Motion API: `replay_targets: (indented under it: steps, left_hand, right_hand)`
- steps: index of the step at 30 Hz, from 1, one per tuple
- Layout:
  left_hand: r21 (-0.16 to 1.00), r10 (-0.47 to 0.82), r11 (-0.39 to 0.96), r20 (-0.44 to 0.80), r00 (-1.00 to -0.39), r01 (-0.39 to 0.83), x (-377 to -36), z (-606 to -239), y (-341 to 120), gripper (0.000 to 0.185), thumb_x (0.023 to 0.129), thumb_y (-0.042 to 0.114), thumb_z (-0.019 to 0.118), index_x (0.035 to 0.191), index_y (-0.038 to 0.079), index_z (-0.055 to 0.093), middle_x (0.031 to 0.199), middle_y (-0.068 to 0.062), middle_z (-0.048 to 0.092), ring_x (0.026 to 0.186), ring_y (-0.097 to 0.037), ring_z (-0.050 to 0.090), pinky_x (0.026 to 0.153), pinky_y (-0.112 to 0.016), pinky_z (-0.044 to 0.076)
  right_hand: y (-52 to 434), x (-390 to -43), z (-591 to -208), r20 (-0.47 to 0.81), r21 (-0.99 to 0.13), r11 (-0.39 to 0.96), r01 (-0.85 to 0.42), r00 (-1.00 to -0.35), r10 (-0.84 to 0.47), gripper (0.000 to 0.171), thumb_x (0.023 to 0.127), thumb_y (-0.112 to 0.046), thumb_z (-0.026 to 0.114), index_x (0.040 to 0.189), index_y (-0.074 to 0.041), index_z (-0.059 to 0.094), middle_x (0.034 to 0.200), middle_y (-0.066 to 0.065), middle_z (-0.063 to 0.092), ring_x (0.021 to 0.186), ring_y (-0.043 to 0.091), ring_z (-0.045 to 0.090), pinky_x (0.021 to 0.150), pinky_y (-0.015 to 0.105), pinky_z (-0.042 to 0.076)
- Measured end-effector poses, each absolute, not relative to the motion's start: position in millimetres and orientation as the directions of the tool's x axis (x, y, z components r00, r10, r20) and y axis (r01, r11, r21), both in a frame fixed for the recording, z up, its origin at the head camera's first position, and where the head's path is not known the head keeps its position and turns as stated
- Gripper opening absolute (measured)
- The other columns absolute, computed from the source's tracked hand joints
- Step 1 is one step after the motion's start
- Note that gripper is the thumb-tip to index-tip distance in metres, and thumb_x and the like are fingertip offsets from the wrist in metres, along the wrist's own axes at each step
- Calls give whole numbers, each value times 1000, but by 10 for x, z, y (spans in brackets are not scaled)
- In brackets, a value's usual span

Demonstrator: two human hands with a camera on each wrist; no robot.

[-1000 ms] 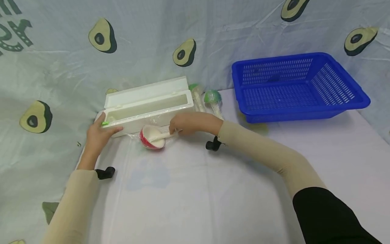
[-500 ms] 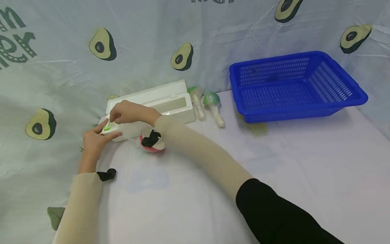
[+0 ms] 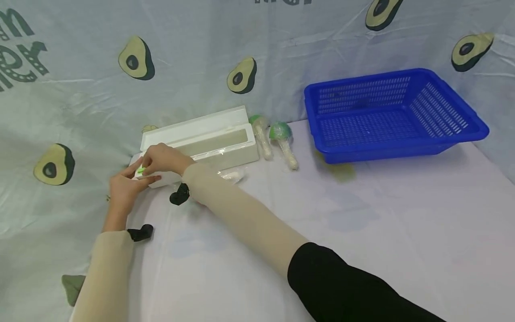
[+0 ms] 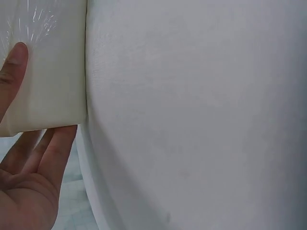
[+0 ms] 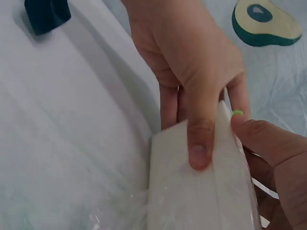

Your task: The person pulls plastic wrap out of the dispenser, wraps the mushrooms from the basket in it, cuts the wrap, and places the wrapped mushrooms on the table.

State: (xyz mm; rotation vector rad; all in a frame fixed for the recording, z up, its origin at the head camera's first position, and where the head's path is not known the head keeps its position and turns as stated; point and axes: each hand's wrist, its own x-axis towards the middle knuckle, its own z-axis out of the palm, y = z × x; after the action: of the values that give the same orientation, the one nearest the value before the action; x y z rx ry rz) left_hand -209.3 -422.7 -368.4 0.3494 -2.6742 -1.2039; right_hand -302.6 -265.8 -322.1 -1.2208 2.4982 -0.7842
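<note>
Both hands meet at the left end of the white box (image 3: 199, 143), which lies far left on the worktop (image 3: 322, 232). The left hand (image 3: 126, 185) grips that end; the right hand (image 3: 161, 158) pinches it by the green tab (image 3: 140, 170). A hard tug there could tear the film or shove the light box.

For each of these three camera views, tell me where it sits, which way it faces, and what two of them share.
Head: from above, facing forward and down at the table; both sleeved arms show.
Left wrist: low beside the white box, facing the cloth; left hand shows.
Right wrist: looks along the right hand, which grips the box end.
Shared: head and right wrist both show the green tab between both hands.
</note>
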Motion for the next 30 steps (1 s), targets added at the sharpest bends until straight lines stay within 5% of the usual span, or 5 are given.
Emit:
replay_targets:
  steps: [4,12,20,27,30]
  left_hand:
    - [773,-295,618,63,-953,-140,-2121,-3681,-4222,82,79,40,89,149,28,49,156,-12,44,141,-30,38,75,-10,44]
    - [799,-299,582,37,-953,-152,-2121,-3700,-4237,80,80,36,88,149,16,52,156,-15,43,148,-31,33,69,-11,49]
    - [815,-299,566,62,-952,-125,-2141,-3686,-4202,82,81,27,88,151,18,47,157,-16,41,79,4,61,66,-11,53]
    - [827,-331,532,8,-944,-180,-2151,-3625,-4157,88,79,31,89,153,27,43,138,-27,52,65,2,68,65,-12,55]
    - [812,-340,543,-19,-940,-213,-2123,-3601,-4170,90,77,36,89,154,29,42,125,-17,54,66,-1,70,67,-14,56]
  right_hand:
    - [-2709,-2952,-3223,-8,-564,573,-595,-690,-724,14,93,-37,75,86,-25,76,78,-15,64,71,1,51,65,17,42]
    - [-2829,-2841,-3207,27,-557,606,-568,-742,-670,16,92,-37,75,105,-27,79,99,-16,73,85,1,64,74,15,50]
    - [-2738,-2854,-3065,35,-286,643,-710,-678,-734,13,101,-19,65,114,-16,65,113,-4,65,96,8,58,81,20,46]
    - [-1799,-3040,-2854,-36,-234,612,-755,-623,-782,19,94,-4,68,114,-7,68,110,4,68,98,15,64,84,20,53]
    - [-1152,-3142,-2819,-76,-237,626,-743,-628,-774,15,92,-3,72,106,-3,73,104,7,73,94,18,67,81,23,56]
